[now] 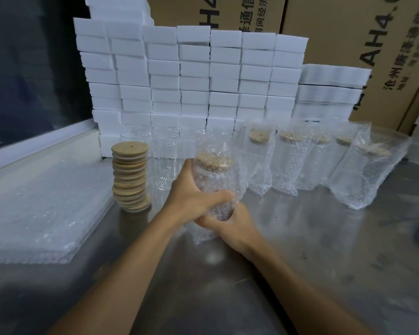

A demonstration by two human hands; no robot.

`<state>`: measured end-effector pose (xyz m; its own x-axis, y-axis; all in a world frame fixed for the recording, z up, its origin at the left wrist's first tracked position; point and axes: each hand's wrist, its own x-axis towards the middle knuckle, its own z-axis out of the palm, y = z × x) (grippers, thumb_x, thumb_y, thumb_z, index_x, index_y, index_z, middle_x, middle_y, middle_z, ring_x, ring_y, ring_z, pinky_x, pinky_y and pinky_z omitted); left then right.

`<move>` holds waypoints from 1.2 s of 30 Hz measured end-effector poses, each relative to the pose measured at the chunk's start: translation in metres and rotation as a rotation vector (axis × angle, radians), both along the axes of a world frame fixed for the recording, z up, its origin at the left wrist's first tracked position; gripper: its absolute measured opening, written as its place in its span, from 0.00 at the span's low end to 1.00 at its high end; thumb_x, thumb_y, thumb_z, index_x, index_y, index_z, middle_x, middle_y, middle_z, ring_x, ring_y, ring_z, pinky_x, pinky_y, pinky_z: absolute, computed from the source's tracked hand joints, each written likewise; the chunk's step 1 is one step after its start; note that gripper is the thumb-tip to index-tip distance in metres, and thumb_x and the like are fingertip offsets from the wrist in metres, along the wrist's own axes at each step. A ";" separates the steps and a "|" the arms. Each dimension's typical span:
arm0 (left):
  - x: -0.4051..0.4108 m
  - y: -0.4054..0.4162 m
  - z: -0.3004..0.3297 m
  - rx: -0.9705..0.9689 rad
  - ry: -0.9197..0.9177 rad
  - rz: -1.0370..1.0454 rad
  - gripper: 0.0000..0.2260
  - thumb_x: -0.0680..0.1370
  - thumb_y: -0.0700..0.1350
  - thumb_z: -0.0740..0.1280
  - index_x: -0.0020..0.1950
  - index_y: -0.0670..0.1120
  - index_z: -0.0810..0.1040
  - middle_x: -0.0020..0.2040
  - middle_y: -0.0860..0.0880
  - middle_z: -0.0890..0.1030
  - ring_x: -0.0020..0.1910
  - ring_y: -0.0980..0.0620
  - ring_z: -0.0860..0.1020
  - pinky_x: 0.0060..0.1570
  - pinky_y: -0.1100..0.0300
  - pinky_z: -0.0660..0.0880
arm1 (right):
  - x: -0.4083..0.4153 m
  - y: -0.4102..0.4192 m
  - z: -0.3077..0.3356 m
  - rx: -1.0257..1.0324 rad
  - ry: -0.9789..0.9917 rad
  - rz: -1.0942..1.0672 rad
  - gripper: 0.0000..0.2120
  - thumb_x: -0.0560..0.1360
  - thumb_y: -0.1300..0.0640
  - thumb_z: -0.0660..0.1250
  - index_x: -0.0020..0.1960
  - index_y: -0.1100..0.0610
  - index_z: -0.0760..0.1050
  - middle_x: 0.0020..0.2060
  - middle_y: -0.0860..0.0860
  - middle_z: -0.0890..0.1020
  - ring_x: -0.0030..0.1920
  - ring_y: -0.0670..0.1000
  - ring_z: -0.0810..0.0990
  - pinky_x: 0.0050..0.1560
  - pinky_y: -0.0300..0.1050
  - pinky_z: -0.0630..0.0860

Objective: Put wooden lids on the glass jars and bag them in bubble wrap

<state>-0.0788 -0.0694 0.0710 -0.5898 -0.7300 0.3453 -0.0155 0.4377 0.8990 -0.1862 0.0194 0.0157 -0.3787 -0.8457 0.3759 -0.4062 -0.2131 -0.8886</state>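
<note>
Bagging step: both hands, left hand (191, 197) & right hand (230, 223), grasping lidded jar (213, 180) in bubble wrap. Next, probably: stand w/ the bagged row (300, 163).

I have a steel table (300, 274) in front of me. At its near left lies a flat stack of bubble-wrap bags (41, 213). Just right of that stack stands a pile of wooden lids (130, 176), and behind and right of the pile stand bare glass jars (166, 163). In the middle, my left hand (191, 201) and right hand (230, 226) are around a bagged jar (213, 182). To the right, a row of bagged lidded jars (312, 160) runs along the far side. Behind everything, foam blocks (191, 76) are stacked against cardboard boxes (348, 32).
</note>
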 end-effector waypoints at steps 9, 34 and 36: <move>-0.015 0.020 -0.008 0.064 0.063 -0.140 0.42 0.58 0.54 0.84 0.67 0.57 0.68 0.58 0.55 0.79 0.57 0.57 0.79 0.57 0.60 0.76 | -0.027 0.032 -0.010 0.010 0.038 -0.270 0.25 0.64 0.48 0.81 0.59 0.49 0.79 0.50 0.42 0.86 0.53 0.41 0.84 0.56 0.42 0.80; -0.002 -0.035 -0.076 -0.020 -0.082 0.241 0.10 0.71 0.37 0.72 0.44 0.52 0.79 0.31 0.55 0.79 0.29 0.61 0.75 0.40 0.63 0.73 | -0.189 0.058 -0.005 0.151 -0.014 -1.225 0.48 0.69 0.44 0.80 0.77 0.63 0.59 0.73 0.61 0.68 0.74 0.63 0.67 0.73 0.59 0.66; -0.002 -0.036 -0.077 -0.006 -0.077 0.244 0.10 0.71 0.38 0.73 0.45 0.52 0.79 0.33 0.54 0.80 0.32 0.58 0.77 0.41 0.62 0.74 | -0.189 0.059 -0.004 0.195 -0.002 -1.253 0.44 0.69 0.42 0.79 0.75 0.61 0.63 0.70 0.61 0.71 0.71 0.64 0.70 0.69 0.62 0.70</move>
